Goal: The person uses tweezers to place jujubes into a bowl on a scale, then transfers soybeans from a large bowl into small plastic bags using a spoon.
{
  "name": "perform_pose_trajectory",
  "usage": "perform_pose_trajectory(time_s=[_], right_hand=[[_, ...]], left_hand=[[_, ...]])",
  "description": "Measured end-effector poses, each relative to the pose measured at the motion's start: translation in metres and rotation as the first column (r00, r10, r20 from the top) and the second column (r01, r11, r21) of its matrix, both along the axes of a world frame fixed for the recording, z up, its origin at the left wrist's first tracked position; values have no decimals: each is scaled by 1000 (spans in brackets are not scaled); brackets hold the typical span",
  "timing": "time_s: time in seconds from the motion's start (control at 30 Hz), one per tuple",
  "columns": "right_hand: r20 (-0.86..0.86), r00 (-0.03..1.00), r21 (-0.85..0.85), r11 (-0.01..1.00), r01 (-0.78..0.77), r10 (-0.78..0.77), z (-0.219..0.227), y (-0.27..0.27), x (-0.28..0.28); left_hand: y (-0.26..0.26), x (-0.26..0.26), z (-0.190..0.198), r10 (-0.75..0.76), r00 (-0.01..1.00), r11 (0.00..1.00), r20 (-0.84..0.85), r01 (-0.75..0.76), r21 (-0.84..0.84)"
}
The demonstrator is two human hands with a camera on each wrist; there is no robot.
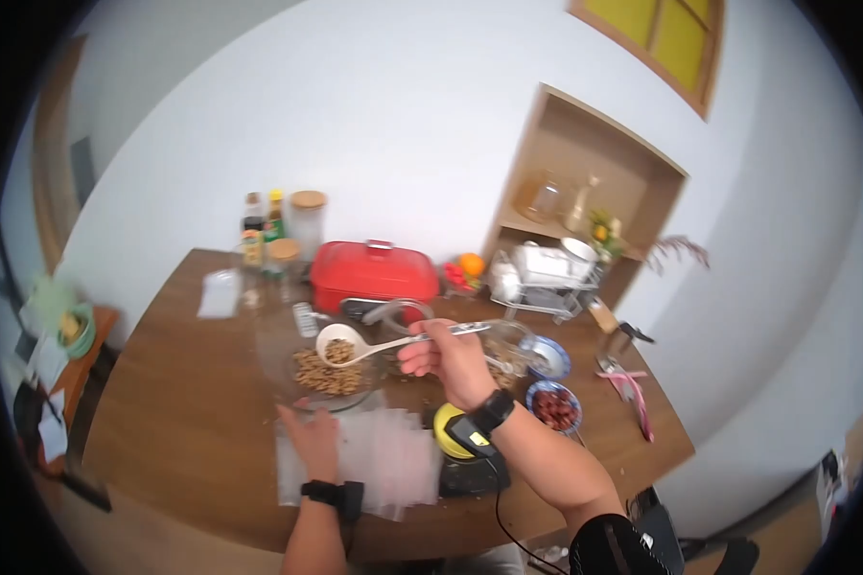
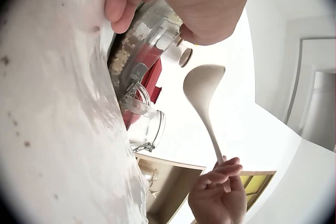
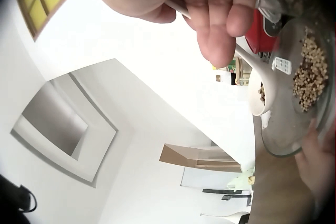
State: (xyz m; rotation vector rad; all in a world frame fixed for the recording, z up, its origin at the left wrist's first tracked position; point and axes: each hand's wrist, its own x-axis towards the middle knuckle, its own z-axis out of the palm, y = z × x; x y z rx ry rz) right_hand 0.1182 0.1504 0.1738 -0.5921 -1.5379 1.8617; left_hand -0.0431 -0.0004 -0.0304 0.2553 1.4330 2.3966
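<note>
My right hand [image 1: 446, 362] grips the handle of a pale ladle [image 1: 343, 344] whose bowl carries some small beige-brown pieces. The ladle hangs over a wide glass bowl [image 3: 286, 124], and more of the same beige-brown pieces [image 1: 328, 374] lie in it. At the near rim of that bowl is my left hand [image 1: 314, 443], its fingers spread and relaxed against the glass. Under the left hand, several clear plastic bags [image 1: 355, 460] lie flat on the table.
A red cooker [image 1: 374, 273] stands behind the bowl, with an open glass jar [image 2: 149, 129] near it. To the right are a bowl of dark red pieces [image 1: 554, 407], a dish rack [image 1: 547, 287] and pink-handled scissors [image 1: 633, 393]. A yellow-topped round object [image 1: 449, 429] sits near the front edge.
</note>
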Motion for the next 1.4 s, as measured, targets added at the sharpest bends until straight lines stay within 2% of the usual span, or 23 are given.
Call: perform_pose_trajectory(time_s=[0.17, 0.3, 0.43, 0.57, 0.7, 0.83, 0.93, 1.07, 1.27, 1.37, 1.4], right_hand=[[46, 998, 11, 999, 49, -49, -6, -7, 38], [37, 999, 4, 1000, -16, 16, -18, -10, 51], [20, 1000, -66, 998, 9, -8, -6, 0, 73], [-31, 987, -31, 987, 158, -159, 20, 23, 115], [-35, 929, 162, 916, 368, -367, 46, 41, 161], [-53, 874, 296, 828, 475, -482, 46, 64, 194], [-23, 840, 325, 790, 519, -542, 37, 77, 205], [7, 837, 399, 769, 500, -548, 11, 96, 215], [0, 866, 522, 739, 427, -501, -15, 88, 207], [125, 871, 803, 564, 193, -476, -21, 74, 210], [197, 835, 888, 455, 70, -513, -18, 69, 215]], left_hand=[[-6, 2, 15, 20, 995, 984, -95, -36, -173], [-5, 7, 24, 35, 995, 983, -94, -51, -175], [-8, 6, 22, 27, 994, 982, -102, -46, -184], [-7, 4, 13, 36, 990, 979, -138, -63, -194], [-6, 5, 14, 35, 989, 984, -141, -60, -171], [-5, 4, 12, 35, 991, 984, -133, -57, -169], [-6, 5, 16, 27, 991, 983, -135, -50, -175], [-5, 3, 12, 36, 987, 984, -155, -62, -164], [-6, 5, 16, 18, 985, 987, -171, -45, -155], [-6, 6, 17, 16, 983, 987, -183, -45, -154], [-6, 7, 17, 25, 983, 987, -182, -53, -150]])
